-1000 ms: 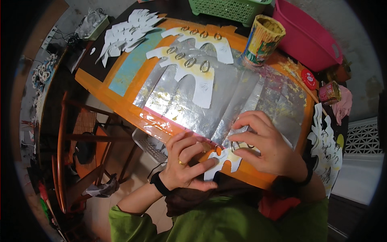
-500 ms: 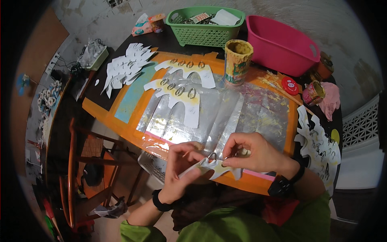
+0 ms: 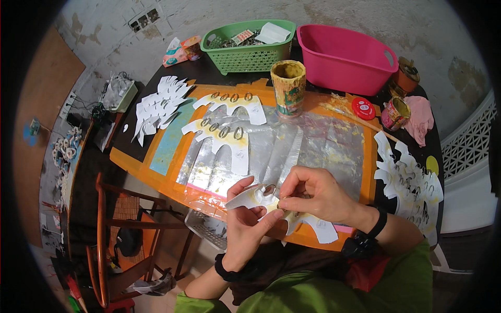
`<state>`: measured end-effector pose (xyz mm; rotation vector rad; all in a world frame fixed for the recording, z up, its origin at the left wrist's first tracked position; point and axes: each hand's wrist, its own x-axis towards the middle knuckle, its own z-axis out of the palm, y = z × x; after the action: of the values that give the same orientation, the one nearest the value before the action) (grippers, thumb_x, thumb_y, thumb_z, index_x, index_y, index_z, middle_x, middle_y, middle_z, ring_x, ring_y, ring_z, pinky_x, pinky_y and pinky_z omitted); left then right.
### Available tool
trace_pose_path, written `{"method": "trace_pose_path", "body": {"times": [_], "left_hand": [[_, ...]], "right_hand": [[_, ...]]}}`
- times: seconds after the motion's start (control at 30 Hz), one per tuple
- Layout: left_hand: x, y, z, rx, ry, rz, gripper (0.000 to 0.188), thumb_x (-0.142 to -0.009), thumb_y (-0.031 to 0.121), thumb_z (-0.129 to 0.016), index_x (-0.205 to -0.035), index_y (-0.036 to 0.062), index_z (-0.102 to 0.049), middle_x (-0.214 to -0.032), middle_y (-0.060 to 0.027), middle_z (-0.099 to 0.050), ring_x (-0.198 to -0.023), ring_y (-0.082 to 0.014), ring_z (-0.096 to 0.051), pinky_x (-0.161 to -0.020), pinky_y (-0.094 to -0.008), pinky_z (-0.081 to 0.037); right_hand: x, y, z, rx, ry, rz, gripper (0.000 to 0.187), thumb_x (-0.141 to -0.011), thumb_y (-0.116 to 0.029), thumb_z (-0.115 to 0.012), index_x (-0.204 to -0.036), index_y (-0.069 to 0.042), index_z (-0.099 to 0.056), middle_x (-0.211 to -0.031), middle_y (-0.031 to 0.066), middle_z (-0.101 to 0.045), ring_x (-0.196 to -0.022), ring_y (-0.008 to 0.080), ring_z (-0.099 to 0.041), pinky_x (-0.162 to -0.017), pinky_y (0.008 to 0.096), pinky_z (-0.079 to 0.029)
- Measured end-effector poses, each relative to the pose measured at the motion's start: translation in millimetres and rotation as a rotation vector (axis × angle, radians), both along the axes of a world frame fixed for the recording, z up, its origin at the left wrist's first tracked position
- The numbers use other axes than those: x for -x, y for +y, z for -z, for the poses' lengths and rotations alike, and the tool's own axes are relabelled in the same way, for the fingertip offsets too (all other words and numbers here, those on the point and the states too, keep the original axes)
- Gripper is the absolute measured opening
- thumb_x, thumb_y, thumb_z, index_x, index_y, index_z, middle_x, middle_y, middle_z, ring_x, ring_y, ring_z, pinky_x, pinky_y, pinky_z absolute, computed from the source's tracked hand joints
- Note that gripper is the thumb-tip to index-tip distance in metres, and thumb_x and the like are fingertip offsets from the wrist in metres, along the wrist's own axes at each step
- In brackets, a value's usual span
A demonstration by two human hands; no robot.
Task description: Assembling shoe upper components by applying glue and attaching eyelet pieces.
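My left hand (image 3: pixel 244 225) is closed around a white scalloped cutout (image 3: pixel 322 229) with yellow glue stains, holding it above the near edge of the table. A metal ring (image 3: pixel 269 190) stands at a strap of this cutout, beside my left fingers. With thumb and index finger together, my right hand (image 3: pixel 321 197) pinches at the cutout's middle; the fingertips hide what exactly lies between them. Farther off, two similar cutouts, one nearer (image 3: pixel 239 156) and one behind it (image 3: pixel 254 113), lie flat, each with a row of oval metal rings along its top.
A silver sheet (image 3: pixel 323 141) with orange tape borders covers the table. Behind it stand a glue-crusted can (image 3: pixel 288 88), a green basket (image 3: pixel 245 62) and a pink tub (image 3: pixel 344 62). White cutouts are piled left (image 3: pixel 162 107) and right (image 3: pixel 404 182). A wooden chair (image 3: pixel 104 235) stands left.
The held cutout has turned and now shows more of its face, with its right end spread out. My right hand has moved slightly left and up. The whole view has shifted a little.
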<state>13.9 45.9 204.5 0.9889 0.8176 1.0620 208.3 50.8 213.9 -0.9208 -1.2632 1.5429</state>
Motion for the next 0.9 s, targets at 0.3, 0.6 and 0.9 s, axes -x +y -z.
{"method": "trace_pose_path", "body": {"times": [0.3,0.6,0.9], "left_hand": [[4.1,-3.3,-1.9,0.018,0.067,-0.048,0.077,-0.078,-0.010,-0.078,-0.139,0.0039,-0.034,-0.126,-0.0122,-0.049,-0.100,-0.0155,-0.062,-0.080,-0.0264,-0.057],[-3.9,-2.1,-4.3,-0.081,0.088,-0.124,0.077,-0.076,-0.013,-0.078,-0.137,0.0031,-0.034,-0.126,-0.0120,-0.045,-0.100,-0.0160,-0.061,-0.079,-0.0268,-0.058],[-3.5,-4.6,4.4,-0.116,0.164,-0.257,0.073,-0.075,-0.012,-0.079,-0.134,0.0042,-0.040,-0.124,-0.0084,-0.046,-0.108,-0.0138,-0.055,-0.083,-0.0263,-0.054]], "right_hand": [[0.5,0.8,1.6,-0.001,-0.015,0.059,0.013,-0.087,-0.002,-0.071,-0.088,0.000,-0.058,-0.087,0.0017,-0.064,-0.079,0.0054,-0.060,-0.069,0.0233,-0.050],[4.0,-0.5,7.3,-0.049,-0.026,0.030,0.012,-0.087,-0.001,-0.070,-0.086,-0.001,-0.058,-0.085,0.0010,-0.063,-0.079,0.0048,-0.060,-0.069,0.0226,-0.049],[-1.2,2.6,9.8,0.029,0.046,-0.008,0.007,-0.093,-0.003,-0.068,-0.096,0.003,-0.065,-0.092,0.0053,-0.070,-0.086,0.0089,-0.066,-0.074,0.0234,-0.053]]}}
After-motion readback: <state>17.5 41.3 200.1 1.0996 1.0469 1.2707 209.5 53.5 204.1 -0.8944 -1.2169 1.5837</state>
